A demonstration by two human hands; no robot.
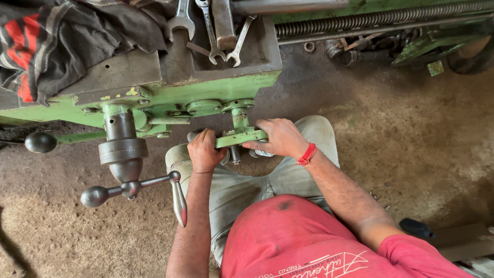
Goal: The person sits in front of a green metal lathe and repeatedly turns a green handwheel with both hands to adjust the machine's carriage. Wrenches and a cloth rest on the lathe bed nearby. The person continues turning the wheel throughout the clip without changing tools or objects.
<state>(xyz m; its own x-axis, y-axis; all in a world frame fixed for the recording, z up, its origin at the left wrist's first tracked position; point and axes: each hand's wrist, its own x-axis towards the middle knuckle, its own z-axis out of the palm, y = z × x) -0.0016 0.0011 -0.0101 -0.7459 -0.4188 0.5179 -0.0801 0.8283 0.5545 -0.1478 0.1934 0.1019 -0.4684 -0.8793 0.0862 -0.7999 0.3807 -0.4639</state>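
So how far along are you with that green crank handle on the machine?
Done: nothing I can confirm; wrenches lie unused in the machine's tray. In hand: left hand and right hand both grip the green crank handle. Left: can't tell how far it must turn.

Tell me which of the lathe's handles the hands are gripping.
The green crank handle at the middle, under the machine's edge: the left hand and right hand grip its two ends. The steel ball-ended lever and the black knob further left are untouched.
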